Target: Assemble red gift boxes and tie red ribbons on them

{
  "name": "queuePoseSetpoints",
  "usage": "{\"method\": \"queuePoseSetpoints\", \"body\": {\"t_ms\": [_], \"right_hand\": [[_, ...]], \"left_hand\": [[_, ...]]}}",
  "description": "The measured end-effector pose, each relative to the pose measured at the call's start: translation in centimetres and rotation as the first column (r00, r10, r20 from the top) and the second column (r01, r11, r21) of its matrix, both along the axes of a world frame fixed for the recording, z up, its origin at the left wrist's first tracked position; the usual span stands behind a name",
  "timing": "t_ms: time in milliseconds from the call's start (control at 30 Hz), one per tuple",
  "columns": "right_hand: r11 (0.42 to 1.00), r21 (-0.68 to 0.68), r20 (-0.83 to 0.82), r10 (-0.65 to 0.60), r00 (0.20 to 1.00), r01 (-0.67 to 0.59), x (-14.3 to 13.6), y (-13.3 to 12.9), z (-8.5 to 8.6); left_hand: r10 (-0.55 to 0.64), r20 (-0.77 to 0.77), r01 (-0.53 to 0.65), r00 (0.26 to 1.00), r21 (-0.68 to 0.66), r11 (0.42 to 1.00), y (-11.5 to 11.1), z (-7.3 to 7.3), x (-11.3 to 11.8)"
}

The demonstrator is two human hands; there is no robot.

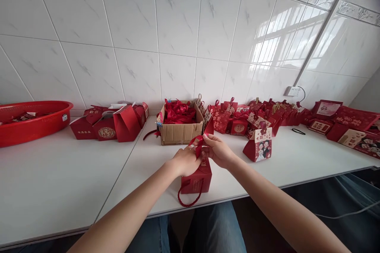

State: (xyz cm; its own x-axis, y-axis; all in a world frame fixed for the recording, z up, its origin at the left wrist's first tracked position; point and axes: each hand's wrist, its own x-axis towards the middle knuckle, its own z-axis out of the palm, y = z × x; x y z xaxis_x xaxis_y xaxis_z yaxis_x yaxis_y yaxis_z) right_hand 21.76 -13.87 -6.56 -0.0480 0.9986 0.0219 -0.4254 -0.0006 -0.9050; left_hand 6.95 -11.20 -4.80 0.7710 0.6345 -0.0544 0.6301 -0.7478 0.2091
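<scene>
A small red gift box [196, 182] with gold print stands near the table's front edge, its twisted red cord handle hanging down the near side. Above its top, a red ribbon [198, 149] is pinched between my two hands. My left hand [186, 161] lies over the box's upper left, its fingers closed on the ribbon. From the right, my right hand [218, 150] grips the same ribbon between thumb and fingertips. Part of the box top and the ribbon's lower end are hidden behind my hands.
Behind the box, a cardboard carton [182, 133] holds red ribbons. A bride-and-groom box [259, 146] stands to the right, before several red boxes [219, 120]. More red boxes [127, 124] and a red plastic basin [59, 114] are at left. A tiled wall [133, 75] borders the table.
</scene>
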Motion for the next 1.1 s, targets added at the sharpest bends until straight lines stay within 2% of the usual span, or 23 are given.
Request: {"method": "queuePoseSetpoints", "body": {"t_ms": [233, 433, 833, 967, 1100], "right_hand": [[0.999, -0.013, 0.022, 0.033, 0.999, -0.033, 0.5, -0.5, 1.0], [0.999, -0.014, -0.004, 0.052, 0.999, -0.052, 0.8, -0.2, 0.9], [0.992, 0.122, 0.032, 0.022, 0.999, -0.026, 0.7, -0.1, 0.4], [0.992, 0.118, 0.091, 0.044, 0.995, -0.055, 1.0, -0.3, 1.0], [0.984, 0.123, 0.243, 0.098, 0.965, -0.131, 1.8, -0.7, 1.8]], "left_hand": [[0.020, -0.003, -0.020, 1.000, -0.006, 1.000, 0.1, -0.5, 0.2], [0.010, 0.040, -0.010, 0.999, -0.011, 1.000, -0.1, -0.6, 0.4], [-0.036, 0.027, 0.036, 0.999, -0.028, 0.999, -0.6, 0.0, 0.2], [-0.030, 0.014, 0.030, 0.999, -0.033, 0.999, -0.5, -0.2, 0.2], [-0.028, 0.010, 0.028, 1.000, -0.036, 0.999, -0.3, -0.6, 0.3]]}}
